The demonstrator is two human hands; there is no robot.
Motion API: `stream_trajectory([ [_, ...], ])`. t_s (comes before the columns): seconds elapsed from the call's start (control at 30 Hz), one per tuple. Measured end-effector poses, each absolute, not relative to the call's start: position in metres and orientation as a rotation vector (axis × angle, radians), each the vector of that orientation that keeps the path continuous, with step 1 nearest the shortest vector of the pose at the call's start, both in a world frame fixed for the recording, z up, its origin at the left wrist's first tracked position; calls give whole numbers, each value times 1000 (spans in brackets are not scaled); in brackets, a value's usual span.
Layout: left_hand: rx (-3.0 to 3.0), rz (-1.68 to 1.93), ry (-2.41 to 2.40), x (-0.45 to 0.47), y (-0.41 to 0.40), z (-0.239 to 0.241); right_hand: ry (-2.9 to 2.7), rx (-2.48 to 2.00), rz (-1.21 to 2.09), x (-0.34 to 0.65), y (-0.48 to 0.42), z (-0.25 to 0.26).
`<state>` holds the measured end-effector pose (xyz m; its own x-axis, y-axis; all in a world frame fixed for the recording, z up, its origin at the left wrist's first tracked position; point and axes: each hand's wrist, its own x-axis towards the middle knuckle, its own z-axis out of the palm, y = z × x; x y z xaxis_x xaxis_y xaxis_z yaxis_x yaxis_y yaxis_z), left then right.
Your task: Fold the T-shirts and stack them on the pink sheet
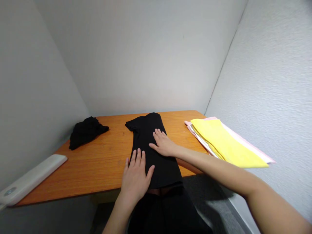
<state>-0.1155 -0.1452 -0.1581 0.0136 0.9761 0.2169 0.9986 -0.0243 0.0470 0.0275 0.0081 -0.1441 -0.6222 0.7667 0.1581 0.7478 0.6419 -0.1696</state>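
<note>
A black garment (146, 130) lies folded lengthwise down the middle of the orange wooden table (104, 162), its near end hanging over the front edge. My left hand (136, 175) rests flat on the garment's near left side, fingers stretched out. My right hand (163, 143) lies flat on the garment's middle, fingers spread and pointing left. Neither hand holds anything.
A crumpled black cloth (85, 131) sits at the table's far left. A stack of folded yellow (224, 143) and pink fabrics lies at the right edge against the wall. A white flat device (29, 178) rests at the left near corner. Walls enclose the table on three sides.
</note>
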Motion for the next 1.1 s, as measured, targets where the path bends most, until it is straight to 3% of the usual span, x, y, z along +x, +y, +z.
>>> stream_trajectory([
  [0.17,-2148,-333,-2111,-115,-146,-157,-2640,-1242,247,78,-75,-153],
  [0.33,-2137,-332,-2135,-115,-147,-158,-2640,-1237,277,86,-97,-156],
  [0.47,-2148,-317,-2153,-115,-147,-156,-2708,-1334,287,59,-52,-130],
  [0.63,-2138,-332,-2170,-114,-148,-156,-2647,-1246,48,-1,56,-104],
  [0.87,-2283,-405,-2189,-123,-146,-144,-2645,-1431,153,-45,122,-153],
  [1.0,-2394,-998,-2119,-122,-161,-102,-2651,-1449,153,-45,126,-169],
  [1.1,-2416,-1507,-1702,-113,-189,-66,-2663,-1458,143,-44,130,-169],
])
